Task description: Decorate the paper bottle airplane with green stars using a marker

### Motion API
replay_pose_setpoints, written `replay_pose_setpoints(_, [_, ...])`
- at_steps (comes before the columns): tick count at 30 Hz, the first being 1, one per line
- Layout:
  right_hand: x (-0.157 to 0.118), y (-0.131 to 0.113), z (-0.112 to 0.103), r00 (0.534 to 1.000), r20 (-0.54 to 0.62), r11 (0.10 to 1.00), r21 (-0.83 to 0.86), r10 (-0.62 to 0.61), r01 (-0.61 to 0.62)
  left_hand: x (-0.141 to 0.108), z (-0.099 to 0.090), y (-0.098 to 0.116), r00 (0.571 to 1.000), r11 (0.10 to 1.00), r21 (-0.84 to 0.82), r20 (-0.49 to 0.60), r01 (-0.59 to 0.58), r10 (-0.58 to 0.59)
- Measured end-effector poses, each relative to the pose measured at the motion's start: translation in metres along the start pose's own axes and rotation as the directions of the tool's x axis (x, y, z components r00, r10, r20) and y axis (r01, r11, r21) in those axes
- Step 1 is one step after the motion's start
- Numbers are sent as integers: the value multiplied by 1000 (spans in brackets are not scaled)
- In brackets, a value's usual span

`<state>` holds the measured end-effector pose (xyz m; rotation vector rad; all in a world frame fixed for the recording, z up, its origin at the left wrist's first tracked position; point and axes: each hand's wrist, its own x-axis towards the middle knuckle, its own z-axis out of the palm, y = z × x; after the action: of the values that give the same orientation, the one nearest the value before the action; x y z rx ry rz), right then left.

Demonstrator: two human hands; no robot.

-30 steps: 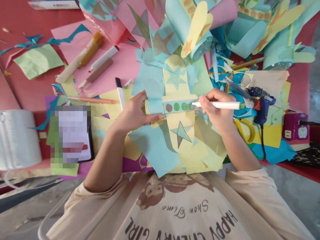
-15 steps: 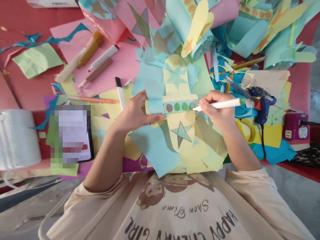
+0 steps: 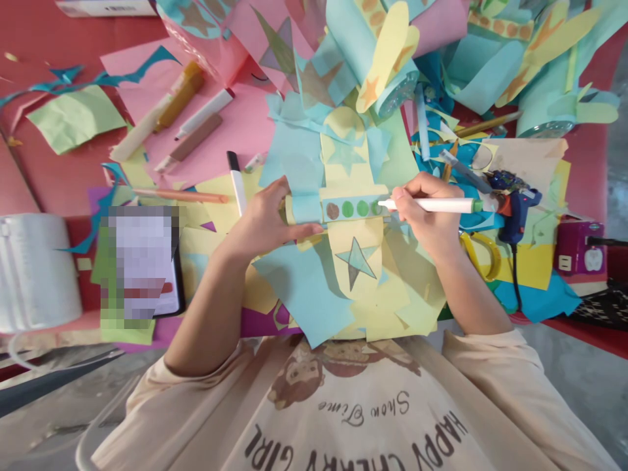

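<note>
A marker pen [image 3: 432, 205] with a white barrel and a green end is pinched in my right hand [image 3: 436, 212]. Its tip touches the rightmost green dot on a light blue paper strip [image 3: 338, 202] with cream edges. One brown dot and several green ones run along that strip. My left hand [image 3: 262, 219] grips the strip's left end, thumb along the lower edge and fingers at the far side, partly hidden. Beneath the strip lies a yellow paper piece with rounded ends [image 3: 356, 255], bearing a star at each end.
Several markers [image 3: 199, 140] lie on pink paper at the left, above a phone [image 3: 147, 261]. On the right are a blue glue gun [image 3: 520, 212], a yellow-handled tool [image 3: 481, 255] and a purple box [image 3: 581, 247]. Light blue paper rolls [image 3: 542, 98] stand at the back.
The marker's tip has moved slightly up and left, and its barrel lies more level. The rightmost dot is filled with more green. My left hand stays in place.
</note>
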<state>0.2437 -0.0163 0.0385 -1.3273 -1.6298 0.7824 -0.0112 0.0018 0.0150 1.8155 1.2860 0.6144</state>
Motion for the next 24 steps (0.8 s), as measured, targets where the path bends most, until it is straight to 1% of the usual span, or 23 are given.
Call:
replay_pose_setpoints(6, [0, -2, -3, 996, 93, 1000, 1, 5, -5, 0, 0, 1, 1000, 1000, 3, 9, 5, -5])
replay_pose_setpoints(12, [1, 0, 0, 1000, -1, 1000, 24, 13, -12, -1, 0, 0, 1000, 1000, -12, 10, -7, 7])
replay_pose_setpoints(14, [1, 0, 1, 1000, -16, 1000, 25, 19, -18, -1, 0, 0, 1000, 1000, -6, 4, -17, 17])
replay_pose_setpoints(18, [0, 1, 0, 1000, -12, 999, 29, 15, -15, 0, 0, -2, 1000, 1000, 3, -9, -22, 22])
replay_pose_setpoints(24, [-1, 0, -2, 999, 47, 1000, 26, -2, 1, 0, 1, -2, 1000, 1000, 14, -12, 1, -1])
